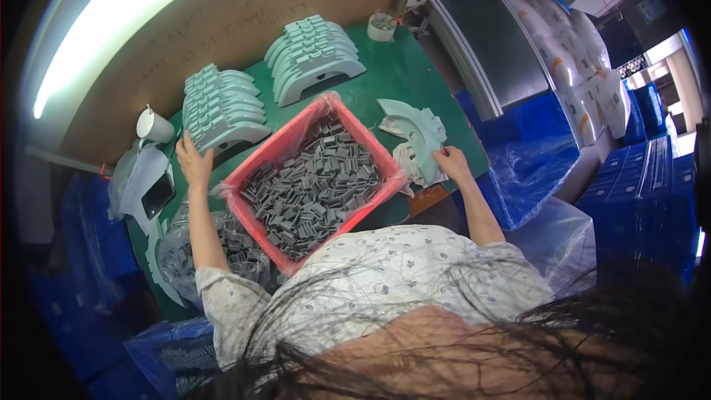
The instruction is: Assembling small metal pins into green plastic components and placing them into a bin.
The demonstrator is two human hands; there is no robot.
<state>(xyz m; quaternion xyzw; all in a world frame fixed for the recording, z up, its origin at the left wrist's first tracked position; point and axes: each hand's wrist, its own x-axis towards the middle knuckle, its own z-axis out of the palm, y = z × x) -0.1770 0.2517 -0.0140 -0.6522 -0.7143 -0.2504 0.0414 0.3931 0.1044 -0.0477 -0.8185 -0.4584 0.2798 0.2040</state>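
My right hand point(453, 164) pinches the edge of a pale grey-green curved plastic part point(415, 130), which lies over a crumpled white cloth point(406, 157) on the right of the table. On the other side, my left hand point(195, 166) has its thumb and fingers apart. Its fingertips reach the near left end of a stack of similar curved parts point(226, 115); whether they press on it is hard to see. Between my arms sits a red bin point(270, 248), lined with clear plastic and filled with small grey plastic pieces point(315, 185).
A second stack of curved parts point(315, 59) stands farther back on the green table point(396, 63). Beside the left stack are a white cup point(154, 127) and a phone point(158, 195). A clear bag of grey pieces point(222, 248) lies left of the bin. A tape roll point(381, 27) sits at the back.
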